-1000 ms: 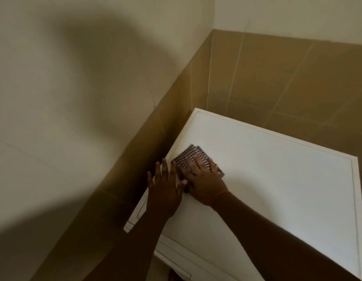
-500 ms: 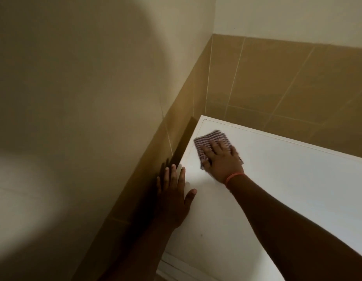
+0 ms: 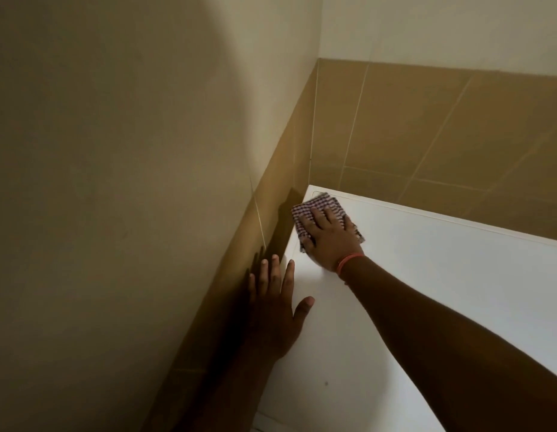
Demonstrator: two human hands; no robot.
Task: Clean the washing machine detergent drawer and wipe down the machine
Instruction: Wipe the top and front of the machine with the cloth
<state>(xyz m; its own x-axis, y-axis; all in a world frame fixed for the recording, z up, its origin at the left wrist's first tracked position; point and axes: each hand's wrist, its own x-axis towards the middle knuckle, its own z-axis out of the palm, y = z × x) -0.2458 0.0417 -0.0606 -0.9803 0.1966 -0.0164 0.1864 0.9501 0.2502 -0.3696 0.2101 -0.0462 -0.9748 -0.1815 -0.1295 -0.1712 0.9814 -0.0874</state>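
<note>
While the right hand point(image 3: 330, 241) presses flat on a small red-and-white checked cloth point(image 3: 325, 210), its fingers point(image 3: 317, 219) lie straight and slightly spread across the fabric, not curled round it. That cloth sits on the flat white top of the washing machine point(image 3: 442, 275), right in the far left corner, with one edge reaching the raised rim by the wall. A thin orange band point(image 3: 349, 261) circles the right wrist. Nearer the camera, the left hand point(image 3: 277, 313) rests palm down at the left edge of the same white top, fingers straight and apart, thumb stretched out to the right; its outer fingers hang over the narrow dark gap beside the wall. The two hands are near each other but do not touch. A band of tan ceramic tiles point(image 3: 427, 126) with pale grout lines runs along both walls behind and beside the machine, and cream painted wall point(image 3: 130, 135) rises above it. The detergent drawer is out of view.
</note>
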